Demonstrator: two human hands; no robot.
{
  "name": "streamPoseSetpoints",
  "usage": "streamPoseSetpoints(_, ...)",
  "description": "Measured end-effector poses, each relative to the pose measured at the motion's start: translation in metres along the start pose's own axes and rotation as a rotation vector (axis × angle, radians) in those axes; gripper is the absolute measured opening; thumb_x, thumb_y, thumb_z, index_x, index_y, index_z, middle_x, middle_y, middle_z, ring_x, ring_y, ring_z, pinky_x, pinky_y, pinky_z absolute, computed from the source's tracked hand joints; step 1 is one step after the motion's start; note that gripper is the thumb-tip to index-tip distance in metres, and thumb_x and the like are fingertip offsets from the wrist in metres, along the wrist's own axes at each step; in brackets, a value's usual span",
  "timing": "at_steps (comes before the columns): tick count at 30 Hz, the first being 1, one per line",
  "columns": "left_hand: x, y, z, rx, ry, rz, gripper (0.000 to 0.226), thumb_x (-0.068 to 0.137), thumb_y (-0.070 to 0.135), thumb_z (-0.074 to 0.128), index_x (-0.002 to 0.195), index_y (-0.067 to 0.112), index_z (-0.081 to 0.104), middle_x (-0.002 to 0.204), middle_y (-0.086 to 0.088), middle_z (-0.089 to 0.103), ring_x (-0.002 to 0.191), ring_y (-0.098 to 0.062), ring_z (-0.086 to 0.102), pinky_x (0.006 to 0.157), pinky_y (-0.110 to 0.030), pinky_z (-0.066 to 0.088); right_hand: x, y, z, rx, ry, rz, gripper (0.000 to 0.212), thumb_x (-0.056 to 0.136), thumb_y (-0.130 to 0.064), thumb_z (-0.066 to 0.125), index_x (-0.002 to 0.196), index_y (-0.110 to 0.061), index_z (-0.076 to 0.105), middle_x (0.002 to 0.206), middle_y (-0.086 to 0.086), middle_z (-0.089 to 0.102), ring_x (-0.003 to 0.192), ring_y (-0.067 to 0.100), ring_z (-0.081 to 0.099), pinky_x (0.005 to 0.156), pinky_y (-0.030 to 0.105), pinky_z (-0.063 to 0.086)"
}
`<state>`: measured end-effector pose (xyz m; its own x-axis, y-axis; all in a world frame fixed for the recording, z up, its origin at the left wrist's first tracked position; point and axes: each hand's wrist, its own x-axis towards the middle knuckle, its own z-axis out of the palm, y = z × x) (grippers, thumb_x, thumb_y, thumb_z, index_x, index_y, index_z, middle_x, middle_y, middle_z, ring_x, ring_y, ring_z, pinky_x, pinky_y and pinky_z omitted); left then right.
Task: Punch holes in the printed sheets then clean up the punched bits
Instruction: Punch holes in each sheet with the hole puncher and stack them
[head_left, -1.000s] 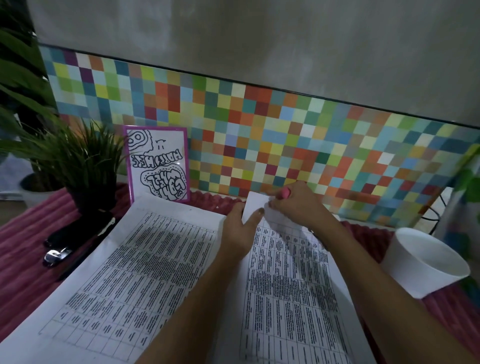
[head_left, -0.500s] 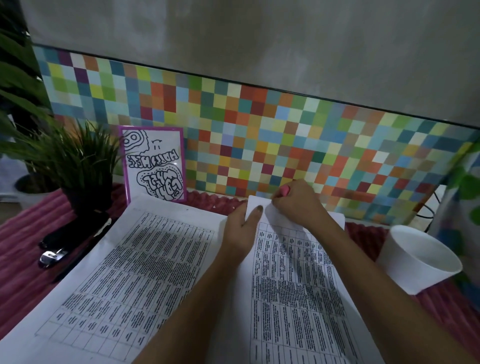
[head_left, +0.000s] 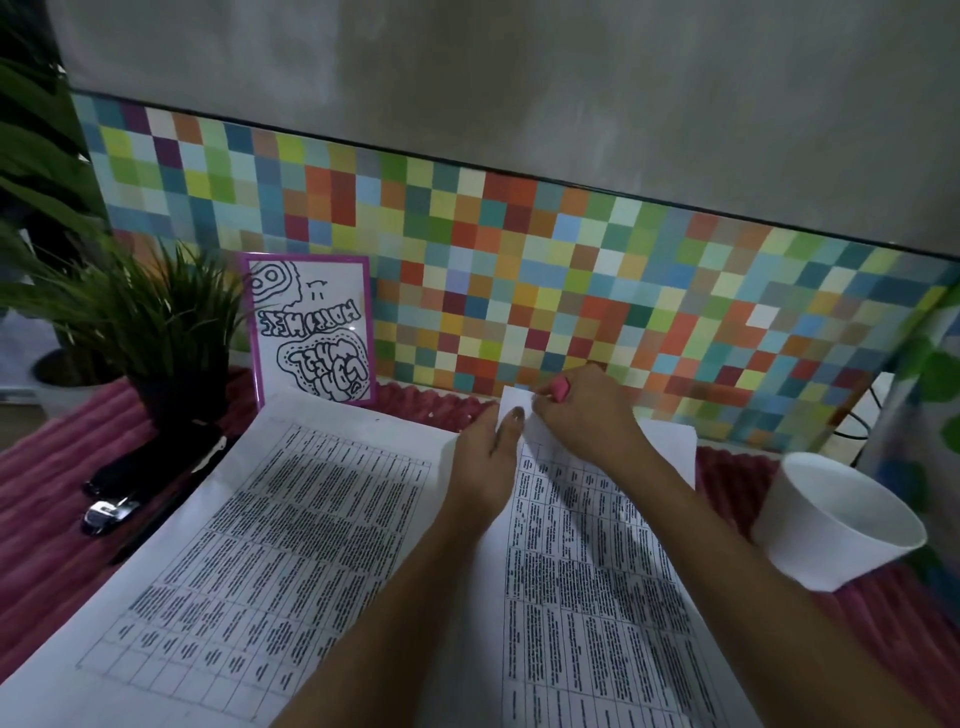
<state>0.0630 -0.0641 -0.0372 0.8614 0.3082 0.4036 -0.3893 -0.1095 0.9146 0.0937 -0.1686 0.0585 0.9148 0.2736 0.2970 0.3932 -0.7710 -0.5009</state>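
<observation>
Plainly, two printed sheets lie side by side on a ribbed red mat (head_left: 41, 519): the left sheet (head_left: 249, 519) toward 7 o'clock of the view, the right sheet (head_left: 597, 597) toward 5 o'clock. Two hands meet at the right sheet's far left corner. The left hand (head_left: 488, 457) lies flat with its fingers straight and close together, one fingertip on that corner. The right hand (head_left: 582, 415) is curled round a small pink object (head_left: 560, 387) (too little shows to name it) at the sheet's far edge. One white cup (head_left: 841, 525) lies tilted at 4 o'clock from the hands, one potted plant (head_left: 150, 332) at 9 o'clock, one purple-edged card (head_left: 311, 332) at 10 o'clock and one black tool (head_left: 135, 483) at 8 o'clock.

Compared with a second ago, both hands keep to the same corner, while the right sheet's far right corner now shows past the right wrist.

Both sheets are thin white paper covered in dense tables; the mat looks soft and corded, and the cup is smooth and tapered.
</observation>
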Motion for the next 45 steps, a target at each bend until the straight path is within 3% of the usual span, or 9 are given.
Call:
streamPoseSetpoints(3,-0.001,0.000,-0.001,0.086,0.025,0.079,0.031,0.101,0.037,0.044,0.102,0.013,0.063,0.089,-0.006,0.069,0.086,-0.024,0.066,0.079,-0.050,0.054,0.002,0.002,0.001,0.027,0.005,0.023,0.017,0.088,-0.013,0.060,0.084,-0.007,0.076,0.086,0.011,0.073,0.080,0.026,0.066,0.073,0.039,0.056)
streamPoseSetpoints(8,-0.002,0.000,-0.001,0.107,0.010,0.156,0.020,0.102,0.024,0.048,0.104,0.013,0.064,0.092,0.001,0.069,0.091,-0.014,0.065,0.083,-0.042,0.053,0.008,0.006,-0.012,0.149,0.043,0.068,0.017,0.085,-0.005,0.060,0.084,-0.008,0.076,0.091,0.009,0.074,0.085,0.024,0.067,0.077,0.034,0.055)
streamPoseSetpoints(11,-0.002,-0.004,0.001,0.096,0.049,0.167,0.019,0.101,0.030,0.048,0.097,0.016,0.061,0.089,-0.006,0.068,0.087,-0.018,0.065,0.083,-0.048,0.053,0.006,0.005,-0.027,0.619,0.207,0.052,0.034,0.088,-0.004,0.062,0.118,-0.018,0.067,0.097,0.011,0.073,0.061,0.008,0.063,0.062,0.026,0.056)
streamPoseSetpoints(13,-0.002,-0.006,0.001,0.075,0.055,0.170,0.020,0.101,0.032,0.048,0.097,0.016,0.061,0.089,-0.013,0.067,0.084,-0.025,0.065,0.081,-0.054,0.053,0.012,0.003,-0.037,1.017,0.400,-0.004,0.048,0.091,-0.002,0.060,0.138,-0.010,0.050,0.088,0.013,0.072,0.052,0.013,0.059,0.050,0.027,0.052)
streamPoseSetpoints(15,-0.002,-0.006,0.002,0.033,0.032,0.213,0.021,0.102,0.030,0.048,0.102,0.014,0.062,0.087,-0.017,0.066,0.083,-0.036,0.064,0.075,-0.057,0.052,0.022,-0.002,-0.044,1.297,0.581,-0.019,0.037,0.092,-0.003,0.058,0.130,-0.002,0.055,0.079,0.017,0.069,0.051,0.021,0.058,0.047,0.030,0.049)
streamPoseSetpoints(18,-0.002,-0.005,0.003,0.020,0.010,0.260,0.023,0.102,0.029,0.047,0.102,0.010,0.060,0.082,-0.022,0.060,0.074,-0.043,0.059,0.065,-0.060,0.048,0.037,-0.013,-0.045,1.452,0.652,-0.058,0.006,0.090,-0.002,0.055,0.091,0.000,0.061,0.069,0.019,0.062,0.050,0.024,0.057,0.045,0.029,0.046)
streamPoseSetpoints(22,-0.005,-0.003,0.006,0.024,0.001,0.266,0.022,0.101,0.028,0.047,0.100,0.010,0.060,0.077,-0.019,0.060,0.067,-0.042,0.058,0.057,-0.056,0.048,0.044,-0.019,-0.035,1.518,0.563,-0.096,0.008,0.092,-0.001,0.052,0.087,-0.003,0.058,0.067,0.017,0.062,0.053,0.025,0.058,0.051,0.029,0.048)
streamPoseSetpoints(34,-0.005,0.001,0.006,0.019,0.033,0.223,0.019,0.102,0.027,0.047,0.104,0.013,0.061,0.084,-0.025,0.061,0.076,-0.043,0.060,0.066,-0.060,0.049,0.049,-0.027,-0.032,1.366,0.421,-0.106,0.011,0.089,-0.005,0.052,0.094,0.001,0.059,0.066,0.016,0.063,0.050,0.027,0.058,0.052,0.033,0.054)
streamPoseSetpoints(45,-0.006,0.005,0.004,0.063,0.034,0.273,0.016,0.102,0.016,0.048,0.093,0.009,0.059,0.068,-0.018,0.053,0.059,-0.039,0.049,0.052,-0.053,0.042,0.049,-0.032,-0.022,1.329,0.490,-0.043,0.018,0.093,-0.007,0.051,0.101,0.006,0.060,0.060,0.013,0.058,0.042,0.023,0.048,0.041,0.025,0.040)
